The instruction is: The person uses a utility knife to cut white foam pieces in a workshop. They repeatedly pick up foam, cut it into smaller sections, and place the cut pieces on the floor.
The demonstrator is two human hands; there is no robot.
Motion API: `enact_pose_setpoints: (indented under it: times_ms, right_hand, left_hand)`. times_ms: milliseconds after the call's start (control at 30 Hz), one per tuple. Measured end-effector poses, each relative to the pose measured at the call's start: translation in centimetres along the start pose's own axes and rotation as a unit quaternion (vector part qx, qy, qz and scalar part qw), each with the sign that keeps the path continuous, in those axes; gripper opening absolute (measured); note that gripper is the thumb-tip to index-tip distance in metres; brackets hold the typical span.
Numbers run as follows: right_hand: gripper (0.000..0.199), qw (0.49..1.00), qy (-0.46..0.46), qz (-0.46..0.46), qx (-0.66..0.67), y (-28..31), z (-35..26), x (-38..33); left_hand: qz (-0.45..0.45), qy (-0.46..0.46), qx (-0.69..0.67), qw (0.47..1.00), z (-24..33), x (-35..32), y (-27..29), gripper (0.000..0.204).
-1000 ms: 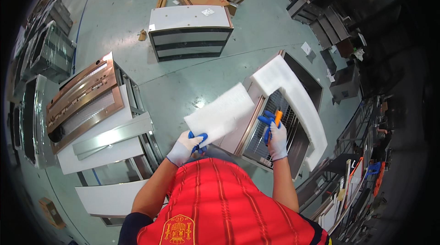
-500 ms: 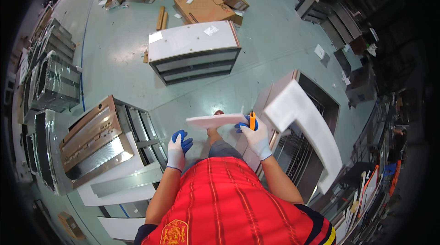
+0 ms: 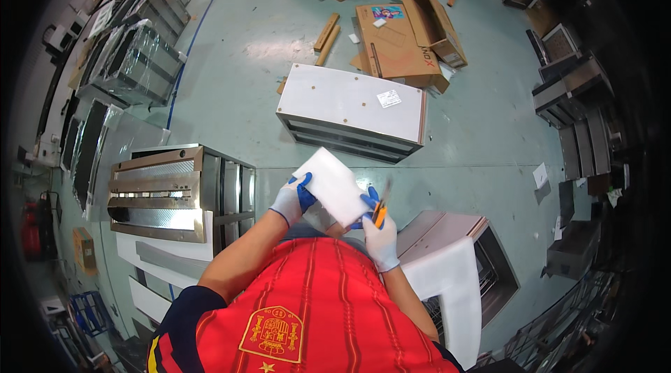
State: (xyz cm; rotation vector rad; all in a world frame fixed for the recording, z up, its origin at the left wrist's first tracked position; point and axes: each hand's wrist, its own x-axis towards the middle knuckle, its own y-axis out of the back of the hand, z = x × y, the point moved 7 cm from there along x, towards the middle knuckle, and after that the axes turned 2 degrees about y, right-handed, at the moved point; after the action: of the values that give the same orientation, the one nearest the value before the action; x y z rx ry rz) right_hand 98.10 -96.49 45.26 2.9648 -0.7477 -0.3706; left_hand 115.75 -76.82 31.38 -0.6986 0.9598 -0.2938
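A flat white foam sheet (image 3: pixel 332 183) is held in front of my red shirt, its broad face turned up. My left hand (image 3: pixel 293 198), in a white glove with blue fingertips, grips the sheet's left edge. At its lower right corner is my right hand (image 3: pixel 378 235), gloved alike and closed around an orange-handled utility knife (image 3: pixel 379 215). The knife's blade points up and away, blurred. Fingers of the right hand also touch the foam. To the right, a long bent strip of white foam (image 3: pixel 458 279) lies over an open metal cabinet (image 3: pixel 500 265).
A white-topped metal cabinet (image 3: pixel 353 97) stands ahead on the green floor (image 3: pixel 258 72). Cardboard boxes (image 3: pixel 398 45) lie beyond it. On the left are a steel range hood (image 3: pixel 157 191) and plastic-wrapped units (image 3: pixel 136 66). Dark metal units (image 3: pixel 576 93) line the right.
My left hand, empty before, has taken hold of the foam sheet's left edge. The sheet has tilted from edge-on to face-up. My view has turned, shifting the surroundings.
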Motion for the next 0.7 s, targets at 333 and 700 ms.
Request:
enact_pose_setpoints:
  times_ms: [333,700]
  right_hand:
    - [0.049,0.995,-0.077,0.008,0.067,-6.0,1.5,14.0]
    - [0.047,0.985,-0.121,0.050,-0.112,-14.8,2.4,32.5]
  left_hand:
    - [0.069,-0.027,-0.084,0.994,6.0,5.3,2.4,0.050]
    - [0.270,-0.269,0.570,0.728,25.8,17.4,6.1,0.064]
